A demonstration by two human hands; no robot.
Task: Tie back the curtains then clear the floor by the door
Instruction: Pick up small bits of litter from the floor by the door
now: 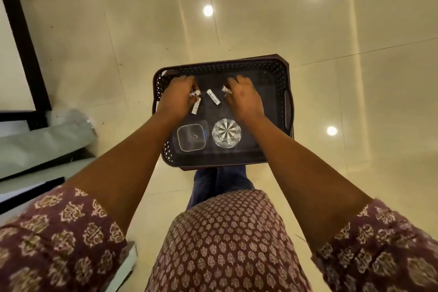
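The left hand (176, 96) is down inside the basket (283, 73), fingers curled over small white batteries; one battery (194, 93) pokes out from under the fingertips, and a second battery (196, 106) lies just below it with its long axis running from the basket's far side toward the near side, slightly tilted. Whether the fingers really pinch either one is hard to tell, since the back of the hand covers them. The right hand (244, 99) is curled too, and a third battery (226, 90) sticks out from its fingers, pointing toward the basket's far left corner; the fingers seem to hold it. Between the two hands a fourth battery (212, 97) lies loose on the basket floor, its long axis slanting from far left to near right, printed label up but too small to read.

Nearer the basket's near edge stand a clear square container (191, 137), toward the left, and a cut-glass tumbler (226, 133) just beside it on the right, both upright and open to the camera. The dark, perforated basket sits on a glossy tiled floor (237, 19). Both forearms reach in from patterned maroon sleeves (71, 232). A dark frame (23, 38) runs along the left edge, cut off by the picture, with a pale wrapped bundle (47, 140) below it
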